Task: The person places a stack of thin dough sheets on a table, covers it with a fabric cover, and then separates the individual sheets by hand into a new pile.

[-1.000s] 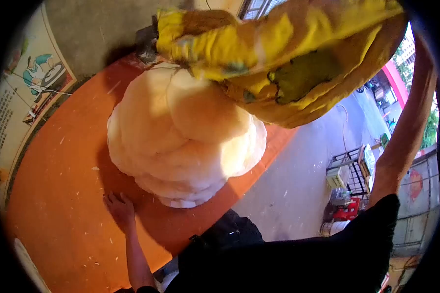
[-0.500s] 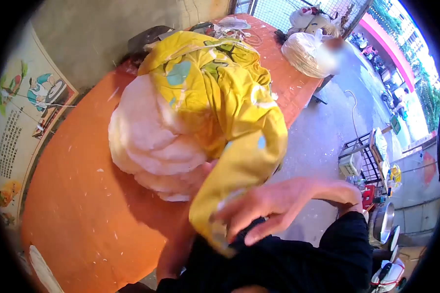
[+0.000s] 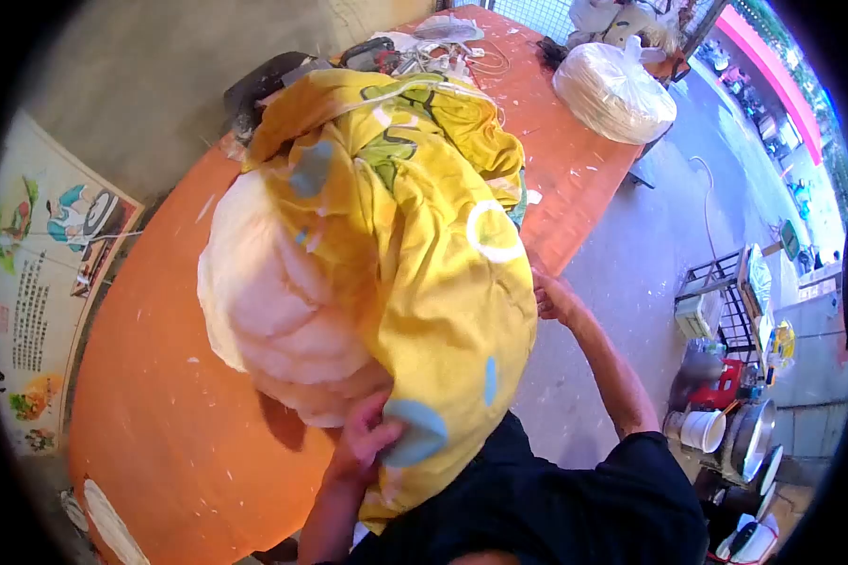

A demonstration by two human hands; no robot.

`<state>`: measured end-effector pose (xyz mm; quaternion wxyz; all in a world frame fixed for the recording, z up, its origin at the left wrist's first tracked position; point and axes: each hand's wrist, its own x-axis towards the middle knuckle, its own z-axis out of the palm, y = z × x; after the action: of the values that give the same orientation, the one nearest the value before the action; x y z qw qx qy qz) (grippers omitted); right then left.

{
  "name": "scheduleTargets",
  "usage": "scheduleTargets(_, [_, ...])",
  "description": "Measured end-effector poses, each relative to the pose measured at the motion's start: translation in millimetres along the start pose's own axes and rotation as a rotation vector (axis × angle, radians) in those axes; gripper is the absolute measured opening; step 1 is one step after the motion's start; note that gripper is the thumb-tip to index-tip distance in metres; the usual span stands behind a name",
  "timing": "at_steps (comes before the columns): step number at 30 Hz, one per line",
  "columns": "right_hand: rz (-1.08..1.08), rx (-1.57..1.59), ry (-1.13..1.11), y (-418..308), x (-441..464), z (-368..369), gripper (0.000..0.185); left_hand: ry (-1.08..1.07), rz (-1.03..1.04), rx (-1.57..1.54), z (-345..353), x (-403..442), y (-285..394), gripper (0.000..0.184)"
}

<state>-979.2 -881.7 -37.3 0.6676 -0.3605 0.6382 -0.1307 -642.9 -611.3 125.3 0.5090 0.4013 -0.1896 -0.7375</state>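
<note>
A yellow fabric cover [image 3: 443,311] with white rings and blue patches lies bunched over a thick, pale, folded padding [image 3: 283,311]. The padding shows along the cover's left side, and the rest of it is hidden beneath the cloth. At the near edge, my left hand [image 3: 369,431] is closed on the cover, its thumb lying over the cloth beside the padding. On the far right side, my right hand [image 3: 554,299] grips the cover's edge with curled fingers, partly hidden by the cloth. The near end of the cover hangs against my dark shirt.
Beneath the bundle is an orange table [image 3: 188,414] with white scraps on it. At its back are cords [image 3: 433,61] and a stuffed clear plastic bag [image 3: 617,92]. A wall poster [image 3: 47,292] stands left. A metal rack [image 3: 721,297], a white bucket [image 3: 702,430] and basins are right.
My right hand has moved from the near end of the cover up to its right edge. The yellow cloth has spread wider, and my left hand has come into clearer view on it.
</note>
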Motion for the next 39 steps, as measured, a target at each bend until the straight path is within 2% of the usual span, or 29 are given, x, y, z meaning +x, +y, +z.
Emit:
scheduleTargets(1, [-0.05, -0.095, 0.031, -11.9, -3.9, 4.0, 0.056, 0.032, -0.017, 0.117, -11.4, -6.3, -8.6, 0.038])
scheduleTargets(2, [-0.078, -0.363, 0.138, -30.2, -16.9, 8.3, 0.051, 0.065, -0.033, 0.233, -19.7, -9.9, -18.2, 0.038])
scheduleTargets(5, [-0.121, -0.11, 0.123, -67.3, -25.0, 23.5, 0.045, 0.228, -0.06, 0.524, -32.1, -9.2, -44.5, 0.041])
scheduleTargets(6, [-0.039, -0.027, -0.001, -63.8, -6.6, 22.8, 0.043, 0.27, -0.112, 0.611, -37.1, -8.3, -50.1, 0.044])
scheduleTargets(8, [-0.306, -0.524, -0.092, -25.3, 56.6, 20.2, 0.045, 0.273, -0.077, 0.69, -37.3, -4.7, -54.8, 0.045])
scheduleTargets(9, [-0.355, -0.561, -0.113, -19.1, 66.1, 22.5, 0.044, 0.278, -0.06, 0.729, -39.2, -4.1, -56.4, 0.046])
scheduleTargets(10, [-0.405, -0.596, -0.131, -18.9, 68.0, 28.1, 0.043, 0.327, -0.148, 0.85, -42.8, -4.5, -57.7, 0.044])
scheduleTargets(12, [-0.324, -0.245, -0.114, -14.3, 68.8, 35.6, 0.036, 0.354, -0.143, 0.846, -43.5, -1.5, -59.3, 0.037])
scheduleTargets(13, [-0.3, -0.25, -0.089, -27.0, 55.2, 38.1, 0.035, 0.366, -0.142, 0.843, -42.9, 0.3, -59.7, 0.034])
scheduleTargets(15, [-0.257, -0.264, -0.038, -62.9, 19.3, 44.2, 0.033, 0.421, -0.183, 0.825, -50.1, -3.8, -67.2, 0.027])
scheduleTargets(16, [-0.302, -0.126, 0.121, -64.4, 15.6, 49.8, 0.033, 0.45, -0.209, 0.813, -48.8, -5.2, -67.2, 0.024])
scheduleTargets(19, [-0.264, -0.361, -0.144, -68.9, 23.6, 44.7, 0.034, 0.366, -0.19, 0.576, -36.4, -15.4, -54.1, 0.021])
scheduleTargets(23, [-0.206, 0.018, -0.453, -48.2, 22.1, 58.6, 0.033, 0.255, -0.137, 0.374, -18.2, -36.8, -17.8, 0.024])
scheduleTargets(24, [-0.194, 0.111, -0.53, -45.6, 22.6, 62.0, 0.033, 0.203, -0.243, 0.335, -15.4, -41.7, -0.2, 0.033])
scheduleTargets(26, [-0.029, 0.186, -0.567, -54.8, 21.8, 58.7, 0.033, 0.255, 0.001, 0.287, -29.0, -59.7, -11.5, 0.035])
scheduleTargets(29, [0.032, 0.397, -0.611, -63.5, 45.6, 34.7, 0.037, 0.287, 0.183, 0.173, -41.9, -82.7, -19.5, 0.027])
scheduleTargets(31, [0.039, 0.201, -0.499, -29.7, 80.2, 16.4, 0.039, 0.273, 0.218, 0.112, -38.4, -82.1, -14.0, 0.023])
scheduleTargets(33, [0.124, -0.142, -0.424, -31.3, 58.7, 31.1, 0.039, 0.246, 0.233, 0.052, -28.3, -75.5, -6.8, 0.019])
scheduleTargets(34, [0.407, -0.019, -0.606, -59.7, 32.4, 41.3, 0.039, 0.23, 0.239, 0.012, -24.1, -70.7, -6.2, 0.017])
scheduleTargets(35, [0.447, 0.037, -0.698, -68.2, 19.9, 51.9, 0.038, 0.213, 0.247, -0.015, -20.2, -68.6, -5.4, 0.016])
scheduleTargets(39, [0.298, 0.19, -0.801, -63.1, -6.6, 77.2, 0.037, 0.125, 0.319, -0.14, -5.3, -65.3, -0.8, 0.011])
